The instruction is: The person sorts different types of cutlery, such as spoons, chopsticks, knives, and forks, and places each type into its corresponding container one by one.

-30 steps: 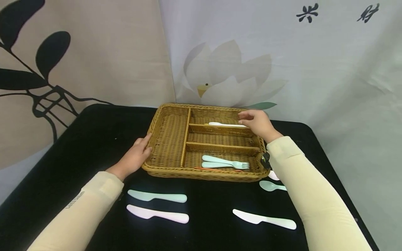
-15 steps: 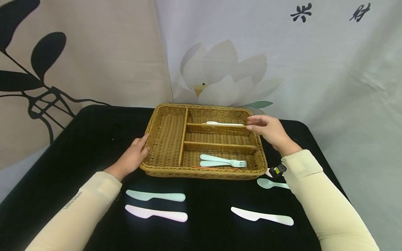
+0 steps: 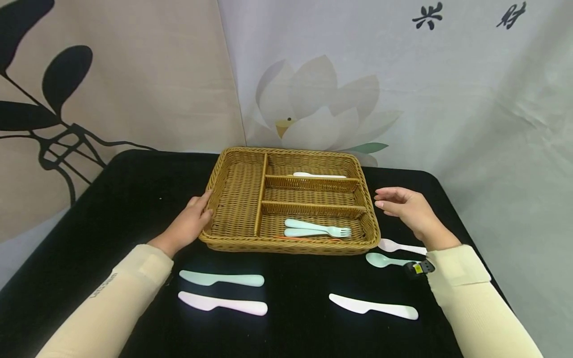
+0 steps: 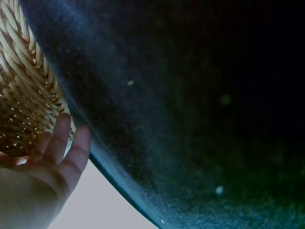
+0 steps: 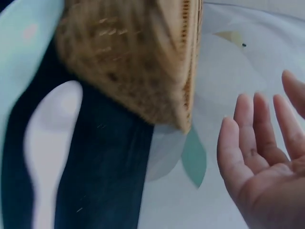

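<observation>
A woven brown basket (image 3: 237,199) with divided compartments sits at the back of the black table. My left hand (image 3: 188,226) rests against its left side, fingers fairly straight along the wicker, as the left wrist view also shows. To the right of the basket, my right hand (image 3: 409,211) hovers with nothing in it, its fingers loosely bent and spread. Near it lie a pink spoon (image 3: 400,246) and a mint spoon (image 3: 385,260). Two mint forks (image 3: 333,231) lie in the front compartment over a thin orange piece. A white utensil (image 3: 318,175) lies in the back compartment, partly hidden by a divider.
In front of the basket, a mint knife (image 3: 221,279) and a pink knife (image 3: 221,303) lie at left, and a white knife (image 3: 373,307) at right. A printed cloth backdrop (image 3: 470,99) hangs right behind the table.
My right hand has left the basket's back right compartment and moved right and toward me, uncovering the pink spoon. The left hand stays at the basket's side.
</observation>
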Available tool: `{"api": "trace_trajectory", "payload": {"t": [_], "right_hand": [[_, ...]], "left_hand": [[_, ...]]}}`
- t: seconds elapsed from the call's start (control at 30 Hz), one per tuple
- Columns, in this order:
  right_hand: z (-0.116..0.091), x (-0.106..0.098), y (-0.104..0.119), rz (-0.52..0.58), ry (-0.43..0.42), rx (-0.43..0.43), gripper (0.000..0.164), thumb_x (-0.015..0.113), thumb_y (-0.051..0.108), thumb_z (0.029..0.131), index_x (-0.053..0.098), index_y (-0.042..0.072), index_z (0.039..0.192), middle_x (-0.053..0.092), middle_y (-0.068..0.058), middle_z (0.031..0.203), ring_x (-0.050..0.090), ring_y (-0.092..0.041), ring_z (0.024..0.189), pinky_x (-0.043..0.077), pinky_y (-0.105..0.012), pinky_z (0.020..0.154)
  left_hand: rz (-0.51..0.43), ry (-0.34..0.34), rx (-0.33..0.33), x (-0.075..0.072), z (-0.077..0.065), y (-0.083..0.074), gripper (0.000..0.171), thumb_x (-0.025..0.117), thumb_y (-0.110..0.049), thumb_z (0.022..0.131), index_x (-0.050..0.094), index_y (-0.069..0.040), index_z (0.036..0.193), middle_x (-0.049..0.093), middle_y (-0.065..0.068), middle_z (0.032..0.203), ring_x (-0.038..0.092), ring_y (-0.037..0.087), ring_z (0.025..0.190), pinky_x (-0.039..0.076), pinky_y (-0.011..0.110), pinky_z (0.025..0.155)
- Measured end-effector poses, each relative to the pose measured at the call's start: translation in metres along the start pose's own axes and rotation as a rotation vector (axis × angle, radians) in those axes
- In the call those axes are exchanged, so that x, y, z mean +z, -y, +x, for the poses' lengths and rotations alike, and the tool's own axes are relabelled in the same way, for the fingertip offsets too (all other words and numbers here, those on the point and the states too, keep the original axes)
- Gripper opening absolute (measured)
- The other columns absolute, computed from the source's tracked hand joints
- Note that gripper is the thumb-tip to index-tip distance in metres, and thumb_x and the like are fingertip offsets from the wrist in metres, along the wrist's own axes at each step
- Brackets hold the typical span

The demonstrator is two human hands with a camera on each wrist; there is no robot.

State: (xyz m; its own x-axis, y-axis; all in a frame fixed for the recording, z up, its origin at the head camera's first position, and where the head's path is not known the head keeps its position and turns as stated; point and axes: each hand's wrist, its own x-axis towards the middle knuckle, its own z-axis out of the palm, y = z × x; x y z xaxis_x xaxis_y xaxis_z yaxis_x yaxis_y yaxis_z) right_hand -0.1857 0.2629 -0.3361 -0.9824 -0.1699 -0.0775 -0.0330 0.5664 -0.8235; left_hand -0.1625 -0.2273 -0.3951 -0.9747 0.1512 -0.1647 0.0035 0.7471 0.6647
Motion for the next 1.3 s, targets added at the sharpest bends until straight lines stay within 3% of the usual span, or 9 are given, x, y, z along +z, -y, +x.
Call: {"api": "trace_trajectory", "payload": {"t": [0.1,0.2,0.53,0.87,1.3], "right_hand": [[-0.01,-0.004,-0.012,0.005,0.006,0.02,0.051,0.064,0.029,0.094,0.052,-0.002,0.133,0.055,-0.022,0.13,0.058,0.002,0.096,0.053,-0.026,0.086],[-0.02,-0.009,-0.024,-0.008,0.009,0.04,0.051,0.064,0.03,0.093,0.053,-0.003,0.131,0.055,-0.023,0.13,0.058,0.005,0.094,0.053,-0.028,0.086],[-0.044,-0.014,-0.054,-0.15,0.021,0.083,0.049,0.065,0.032,0.092,0.058,-0.002,0.127,0.061,-0.022,0.125,0.058,-0.034,0.111,0.051,-0.046,0.089],[-0.059,-0.016,-0.075,-0.201,0.094,0.124,0.043,0.067,0.03,0.091,0.063,0.0,0.121,0.063,-0.02,0.12,0.059,-0.032,0.106,0.051,-0.046,0.084],[-0.068,-0.016,-0.092,-0.304,0.094,0.132,0.033,0.074,0.017,0.085,0.068,-0.002,0.111,0.067,-0.018,0.107,0.061,-0.028,0.094,0.053,-0.043,0.075]], "left_hand": [[0.0,-0.001,0.0,0.001,0.001,0.0,0.062,0.035,-0.023,0.104,0.003,-0.009,0.156,0.023,0.025,0.143,0.039,0.04,0.12,0.029,0.065,0.104],[0.0,-0.005,-0.003,0.001,0.001,0.0,0.062,0.034,-0.024,0.104,0.003,-0.009,0.156,0.022,0.025,0.144,0.038,0.04,0.121,0.029,0.065,0.104],[-0.005,-0.001,-0.016,-0.001,-0.002,-0.002,0.062,0.032,-0.024,0.105,0.001,-0.008,0.156,0.021,0.026,0.145,0.036,0.04,0.124,0.026,0.065,0.106],[0.004,-0.011,-0.008,0.0,0.0,0.0,0.062,0.033,-0.024,0.104,0.002,-0.008,0.156,0.022,0.026,0.144,0.037,0.04,0.122,0.026,0.065,0.105],[0.017,-0.009,-0.007,0.001,0.001,-0.001,0.061,0.032,-0.023,0.105,0.002,-0.007,0.155,0.023,0.027,0.144,0.039,0.041,0.121,0.028,0.065,0.105]]}}
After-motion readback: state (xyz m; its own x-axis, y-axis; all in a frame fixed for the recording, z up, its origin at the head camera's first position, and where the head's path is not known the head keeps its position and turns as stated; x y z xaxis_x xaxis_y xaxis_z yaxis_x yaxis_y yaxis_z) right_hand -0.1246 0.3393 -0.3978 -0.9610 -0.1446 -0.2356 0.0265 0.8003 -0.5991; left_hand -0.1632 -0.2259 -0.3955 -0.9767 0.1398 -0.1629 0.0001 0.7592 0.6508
